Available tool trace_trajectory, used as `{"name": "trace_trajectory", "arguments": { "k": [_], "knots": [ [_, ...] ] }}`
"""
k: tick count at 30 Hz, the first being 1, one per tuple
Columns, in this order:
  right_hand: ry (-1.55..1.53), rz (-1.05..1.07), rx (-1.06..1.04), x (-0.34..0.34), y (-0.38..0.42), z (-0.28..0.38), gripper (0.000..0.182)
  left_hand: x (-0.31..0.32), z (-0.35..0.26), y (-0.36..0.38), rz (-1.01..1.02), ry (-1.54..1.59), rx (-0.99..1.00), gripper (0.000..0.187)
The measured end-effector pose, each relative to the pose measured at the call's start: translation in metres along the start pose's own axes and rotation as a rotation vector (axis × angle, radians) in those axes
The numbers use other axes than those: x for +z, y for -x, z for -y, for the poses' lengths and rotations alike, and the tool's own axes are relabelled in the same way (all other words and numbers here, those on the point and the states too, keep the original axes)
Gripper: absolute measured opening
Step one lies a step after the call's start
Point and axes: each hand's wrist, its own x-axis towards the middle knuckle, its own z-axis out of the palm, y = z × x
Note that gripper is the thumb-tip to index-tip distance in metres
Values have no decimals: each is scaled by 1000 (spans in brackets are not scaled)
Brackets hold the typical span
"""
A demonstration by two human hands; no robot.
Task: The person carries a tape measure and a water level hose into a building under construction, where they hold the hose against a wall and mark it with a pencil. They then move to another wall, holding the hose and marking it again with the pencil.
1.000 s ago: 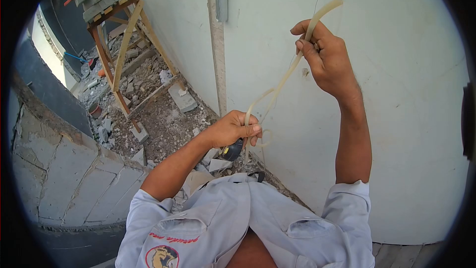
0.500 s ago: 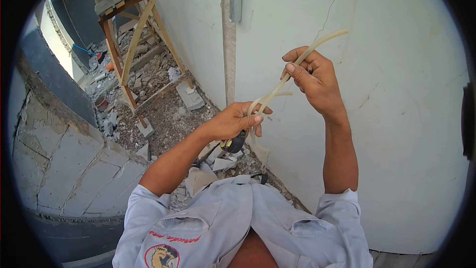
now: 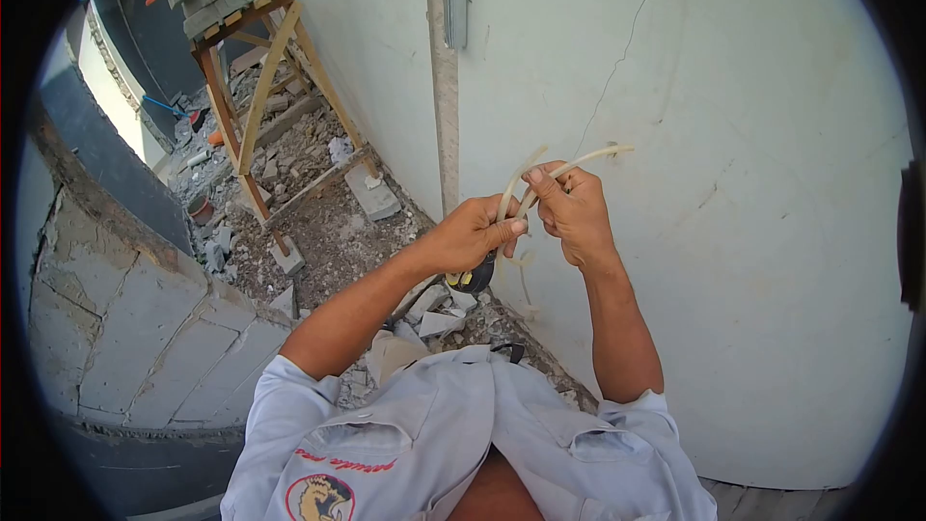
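The left hand [image 3: 473, 232] and right hand [image 3: 571, 212] are meeting close together before the white wall [image 3: 752, 232], both clenching one pale flexible tube [image 3: 588, 156]; the left is also gripping a black-and-yellow tool [image 3: 476, 277]. The tube's free end is running rightward from the right hand, a shorter end curving upward between them. Open room is lying right; a wooden trestle [image 3: 256, 87] and rubble [image 3: 318, 212] are lying far left.

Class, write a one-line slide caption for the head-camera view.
Left hand and right hand grip a pale tube before a cracked wall; wooden trestle over rubble.
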Motion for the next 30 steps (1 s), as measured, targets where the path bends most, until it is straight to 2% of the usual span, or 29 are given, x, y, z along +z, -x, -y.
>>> {"name": "trace_trajectory", "arguments": {
  "k": [3,7,10,13,16,19,22,25,28,30],
  "knots": [
    [67,91,8,8,5,-1,30,1,-10,4,29,-122,33,30],
    [65,115,-41,15,5,-14,33,-2,-18,4,71,-323,-139,41],
    [329,113,-168,17,10,-4,26,-2,-17,8,42,-298,-176,41],
    [358,185,-321,14,6,-11,17,-6,-6,10,65,-145,-91,44],
    [447,135,-522,27,14,-2,11,-11,-7,11,116,-57,-40,44],
    [605,94,-748,27,5,-17,10,-12,-9,13,108,182,-201,43],
    [625,48,-883,32,5,-26,12,-13,-3,15,99,251,-193,42],
    [514,60,-581,22,2,-31,15,-16,-16,24,156,262,-320,42],
    [337,79,-534,20,0,-35,19,-12,-11,25,165,211,-328,41],
    [462,56,-560,19,6,-23,19,-9,-12,24,156,198,-358,40]
  ]
}}
